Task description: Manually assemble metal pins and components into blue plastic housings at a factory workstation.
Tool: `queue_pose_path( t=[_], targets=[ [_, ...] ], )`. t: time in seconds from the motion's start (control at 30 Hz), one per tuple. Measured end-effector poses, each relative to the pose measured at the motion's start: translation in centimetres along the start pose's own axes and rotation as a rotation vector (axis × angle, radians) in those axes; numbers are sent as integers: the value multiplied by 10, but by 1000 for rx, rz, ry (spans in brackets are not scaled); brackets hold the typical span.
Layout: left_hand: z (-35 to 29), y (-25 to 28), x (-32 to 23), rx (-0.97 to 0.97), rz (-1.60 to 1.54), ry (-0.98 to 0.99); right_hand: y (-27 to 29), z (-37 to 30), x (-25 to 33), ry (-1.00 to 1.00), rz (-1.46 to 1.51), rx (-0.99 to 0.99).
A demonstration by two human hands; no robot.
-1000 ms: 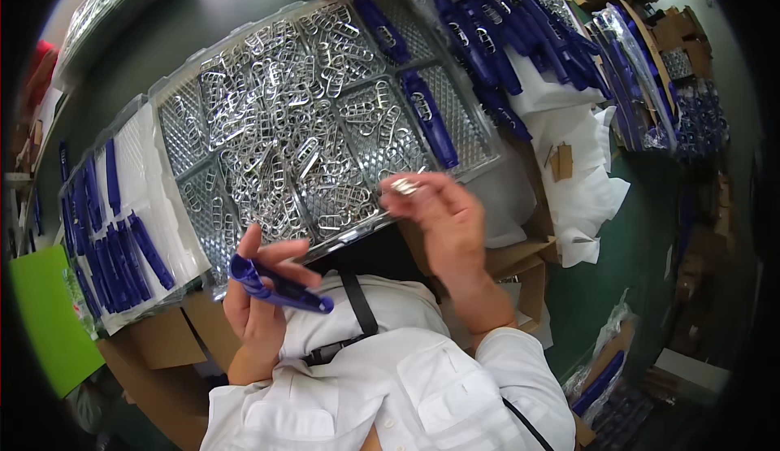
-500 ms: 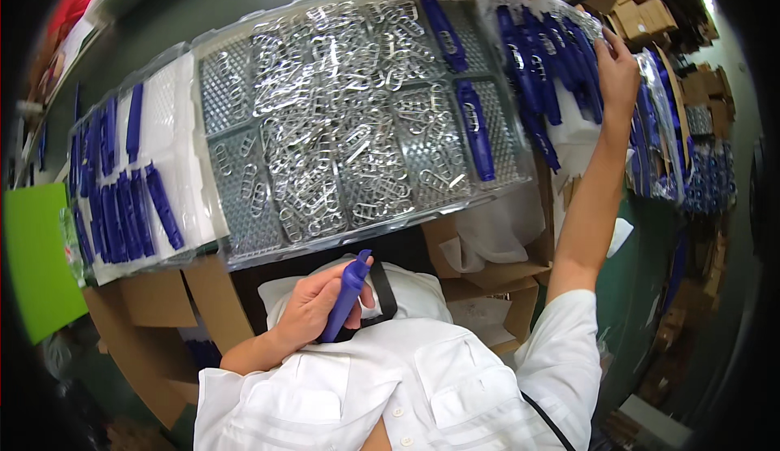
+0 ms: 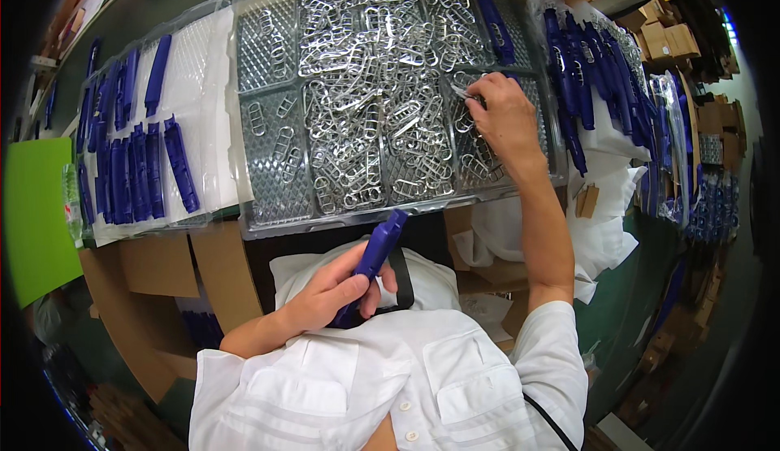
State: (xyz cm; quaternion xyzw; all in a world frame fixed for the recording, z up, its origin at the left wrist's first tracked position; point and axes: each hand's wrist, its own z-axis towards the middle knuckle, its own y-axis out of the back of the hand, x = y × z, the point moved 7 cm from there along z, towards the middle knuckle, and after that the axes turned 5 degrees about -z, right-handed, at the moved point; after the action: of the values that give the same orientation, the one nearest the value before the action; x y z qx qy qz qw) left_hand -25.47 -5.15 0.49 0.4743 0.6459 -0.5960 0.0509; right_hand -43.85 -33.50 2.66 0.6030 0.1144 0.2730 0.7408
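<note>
My left hand (image 3: 325, 295) is closed around a long dark-blue plastic housing (image 3: 374, 256), held tilted in front of my chest with its far end up. My right hand (image 3: 508, 118) reaches over the right part of a clear divided tray (image 3: 272, 73). Its thumb and fingertips pinch a small silver metal clip (image 3: 463, 92), partly hidden by the fingers. Looped metal clips (image 3: 382, 101) heap the tray's middle compartments. A blue housing (image 3: 494, 24) lies in the far right compartment; whatever lies under my right hand and wrist is hidden.
Left of the tray, blue housings (image 3: 148, 171) stand in rows on white sheeting. More blue housings with metal clips (image 3: 597, 69) lie to the right. Open cardboard boxes (image 3: 219, 268) are below the table edge, and a green panel (image 3: 36, 215) is at far left.
My right hand has moved left from the blue housings on the right to the tray and now pinches a clip. My left hand has turned and raised its housing slightly. The view has shifted.
</note>
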Motion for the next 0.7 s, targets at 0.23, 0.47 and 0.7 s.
queue_pose_path(
  t=[0.23,0.47,0.7],
  targets=[
    [10,21,-22,-108,-44,-231,11,-13,-9,-183,200,-132],
    [19,27,-34,-133,-89,-274,2,-26,-29,-387,501,-133],
    [23,23,-33,-140,-100,-285,20,-29,-6,-158,303,-76]
  ],
)
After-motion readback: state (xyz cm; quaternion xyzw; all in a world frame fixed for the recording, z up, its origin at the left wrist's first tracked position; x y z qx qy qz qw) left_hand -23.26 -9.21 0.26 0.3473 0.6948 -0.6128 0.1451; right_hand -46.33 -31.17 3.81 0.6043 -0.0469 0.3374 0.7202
